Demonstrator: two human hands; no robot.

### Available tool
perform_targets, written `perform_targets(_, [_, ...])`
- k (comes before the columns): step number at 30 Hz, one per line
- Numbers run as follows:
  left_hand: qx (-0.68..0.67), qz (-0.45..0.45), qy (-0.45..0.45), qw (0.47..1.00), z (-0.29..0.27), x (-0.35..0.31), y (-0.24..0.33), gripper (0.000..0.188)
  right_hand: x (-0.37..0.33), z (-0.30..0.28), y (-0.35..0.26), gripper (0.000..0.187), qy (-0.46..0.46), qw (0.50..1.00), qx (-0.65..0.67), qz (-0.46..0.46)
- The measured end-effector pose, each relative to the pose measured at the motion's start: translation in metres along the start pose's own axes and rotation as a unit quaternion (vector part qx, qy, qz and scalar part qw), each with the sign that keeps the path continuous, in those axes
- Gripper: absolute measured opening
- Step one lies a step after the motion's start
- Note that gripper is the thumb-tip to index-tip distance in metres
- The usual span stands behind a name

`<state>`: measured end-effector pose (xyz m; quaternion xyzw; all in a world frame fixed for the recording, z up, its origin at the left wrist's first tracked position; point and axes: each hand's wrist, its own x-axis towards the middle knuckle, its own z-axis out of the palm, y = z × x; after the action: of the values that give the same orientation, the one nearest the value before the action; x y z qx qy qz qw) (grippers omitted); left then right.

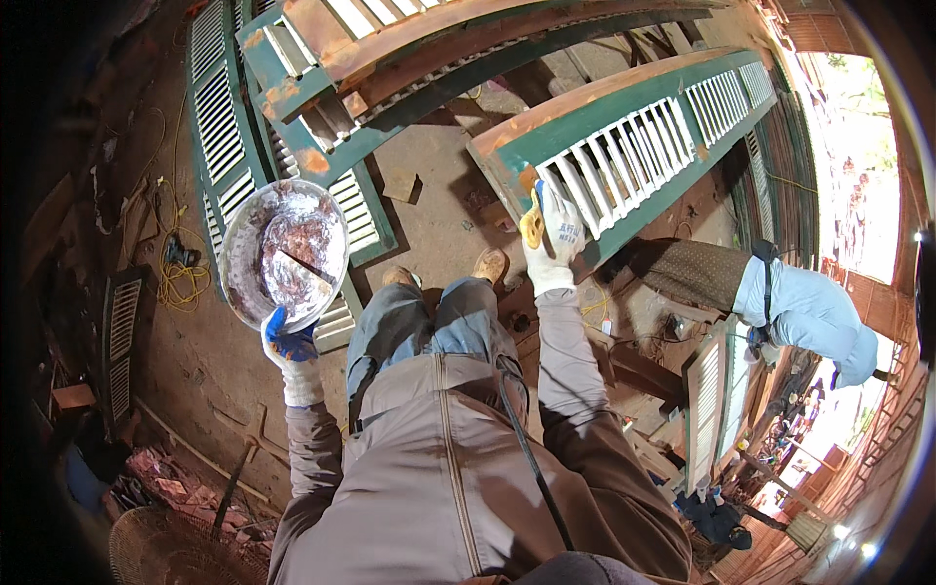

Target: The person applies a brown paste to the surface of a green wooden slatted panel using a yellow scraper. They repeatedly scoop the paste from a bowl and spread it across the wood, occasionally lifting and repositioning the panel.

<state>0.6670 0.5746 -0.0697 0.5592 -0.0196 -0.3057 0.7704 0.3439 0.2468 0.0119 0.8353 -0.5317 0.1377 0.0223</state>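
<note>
My left hand (290, 343), in a white knit glove with a smooth blue coating, is closed on the near rim of a round, shallow metal bowl (249, 283). The bowl's silvery inside is smeared with a reddish-brown film, and a flat, pale wedge-shaped piece (304, 271) lies in it. My right hand (558, 236), gloved in the same white knit, is curled around a small yellow piece with a rounded outline (531, 227); I cannot tell what kind of tool it is.

That hand is at the near end of a long shutter with a dark green frame and white slats (624, 161). Brown patches mottle the frame's near corner, and an orange-brown strip runs along its upper long edge. Whether my fingertips press on the frame, I cannot tell.

Ahead of me, a larger green louvred panel with thick brown edges (419, 49) slants across, its blotchy corner just beyond the bowl. More green-framed louvred panels (229, 107) stand to the left, partly behind the bowl's rim. A strip of dusty brown floor (429, 180) runs between the bowl and the shutter, leaving a gap between my two hands. On my right, past the shutter's lower edge, a co-worker in a light-blue top (799, 307) bends over, well apart from my right glove.
</note>
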Motion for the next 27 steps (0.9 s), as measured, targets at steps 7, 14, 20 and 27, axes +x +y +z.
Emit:
perform_targets(7, [-0.027,-0.031,-0.022,0.999,0.008,-0.002,-0.005,0.028,-0.003,0.005,0.016,0.039,-0.19,0.969,-0.119,-0.105])
perform_targets(14, [-0.027,-0.061,0.002,0.998,0.037,0.006,-0.005,0.027,-0.012,-0.012,0.021,0.039,-0.065,0.986,0.04,-0.15])
perform_targets(20, [-0.037,0.003,-0.07,0.997,0.039,0.005,-0.002,0.027,0.006,-0.015,0.0,0.046,-0.054,0.996,-0.016,-0.074])
perform_targets(27, [-0.021,-0.008,-0.061,0.998,0.033,0.016,-0.021,0.028,-0.01,-0.032,-0.001,0.03,0.001,0.985,0.172,-0.023])
